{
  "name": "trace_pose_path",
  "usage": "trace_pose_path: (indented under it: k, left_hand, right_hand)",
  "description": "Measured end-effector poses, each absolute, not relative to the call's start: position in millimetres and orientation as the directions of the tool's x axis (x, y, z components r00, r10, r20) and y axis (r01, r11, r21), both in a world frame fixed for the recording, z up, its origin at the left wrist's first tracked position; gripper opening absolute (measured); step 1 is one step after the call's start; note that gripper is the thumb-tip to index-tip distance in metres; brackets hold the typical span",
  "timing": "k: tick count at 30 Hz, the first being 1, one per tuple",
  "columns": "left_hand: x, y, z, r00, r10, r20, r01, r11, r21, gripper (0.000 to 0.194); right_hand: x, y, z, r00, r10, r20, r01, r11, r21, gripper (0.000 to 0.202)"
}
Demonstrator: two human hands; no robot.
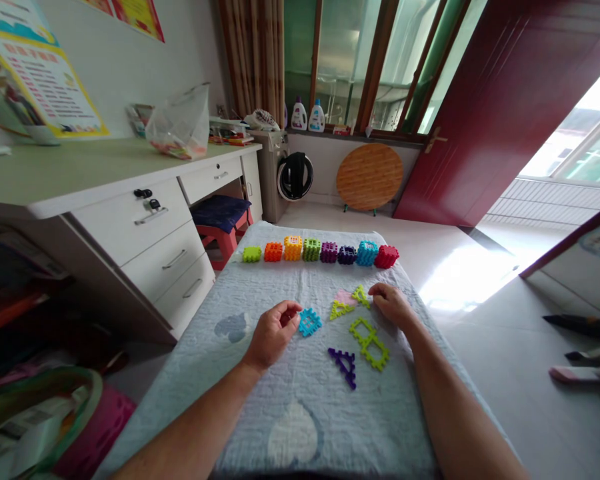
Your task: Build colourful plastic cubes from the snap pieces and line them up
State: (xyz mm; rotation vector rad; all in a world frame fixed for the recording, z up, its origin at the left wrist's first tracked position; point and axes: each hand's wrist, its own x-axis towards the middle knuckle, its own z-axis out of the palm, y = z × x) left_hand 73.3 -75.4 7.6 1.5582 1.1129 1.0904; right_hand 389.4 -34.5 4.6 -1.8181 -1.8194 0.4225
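Note:
My left hand (275,333) is closed, thumb and fingers pinching the left edge of a blue square building piece (310,322). My right hand (393,305) rests on the cloth with loosely bent fingers and holds nothing that shows. Its fingertips are beside a lime triangular piece (361,296); whether they touch it I cannot tell. A second lime triangular piece (341,309) lies to the left. Nearer to me are two joined lime frame pieces (370,343) and a purple triangular piece (345,367).
Several coloured stacks line the far end of the cloth-covered table (240,287), from a lime stack (252,254) to a red stack (387,257). A white desk (140,213) stands left, with a red stool (225,227) beside it. A basket (80,413) is at lower left.

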Motion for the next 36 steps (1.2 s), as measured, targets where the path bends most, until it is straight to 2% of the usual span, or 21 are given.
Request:
trace_pose_path:
  k: [8,13,17,19,22,25,27,29,33,36]
  left_hand:
    - [72.8,-75.5,7.4,0.198,0.969,0.147,0.180,-0.184,0.966,0.017]
    - [71.8,-75.7,10.6,0.180,0.973,0.146,0.183,-0.179,0.967,0.017]
    - [70.5,-74.4,11.1,0.159,0.976,0.149,0.201,-0.180,0.963,0.017]
    - [70.1,-73.4,10.4,0.148,0.978,0.150,0.213,-0.180,0.960,0.017]
    - [69.9,-72.4,8.5,0.144,0.979,0.145,0.220,-0.174,0.960,0.017]
    - [70.1,-72.5,6.9,0.144,0.979,0.145,0.224,-0.175,0.959,0.018]
    - [70.4,-72.7,6.8,0.138,0.979,0.150,0.224,-0.178,0.958,0.018]
    - [70.7,-73.0,7.6,0.133,0.979,0.152,0.222,-0.179,0.959,0.018]
    - [71.0,-73.7,10.1,0.135,0.979,0.154,0.225,-0.182,0.957,0.018]
    - [71.1,-73.9,11.4,0.137,0.979,0.154,0.216,-0.181,0.960,0.018]
  right_hand:
    - [375.6,-42.2,16.5,-0.023,0.995,0.099,0.842,0.073,-0.534,0.015]
    - [375.1,-43.2,18.5,-0.053,0.994,0.092,0.796,0.098,-0.597,0.015]
    - [365.3,-53.2,39.5,-0.327,0.942,-0.079,0.666,0.170,-0.726,0.017]
    - [351.8,-63.4,54.1,-0.469,0.868,-0.161,0.648,0.215,-0.731,0.019]
    - [323.2,-82.1,68.5,-0.582,0.777,-0.241,0.714,0.346,-0.608,0.025]
    - [296.1,-97.7,67.8,-0.539,0.803,-0.254,0.828,0.449,-0.337,0.038]
    - [284.7,-103.3,62.5,-0.515,0.818,-0.256,0.855,0.472,-0.214,0.034]
    - [279.6,-104.9,57.5,-0.528,0.813,-0.245,0.849,0.497,-0.178,0.021]
    - [282.2,-101.1,53.8,-0.576,0.800,-0.167,0.807,0.525,-0.270,0.009]
    - [289.2,-93.3,52.7,-0.598,0.799,-0.063,0.728,0.508,-0.460,0.009]
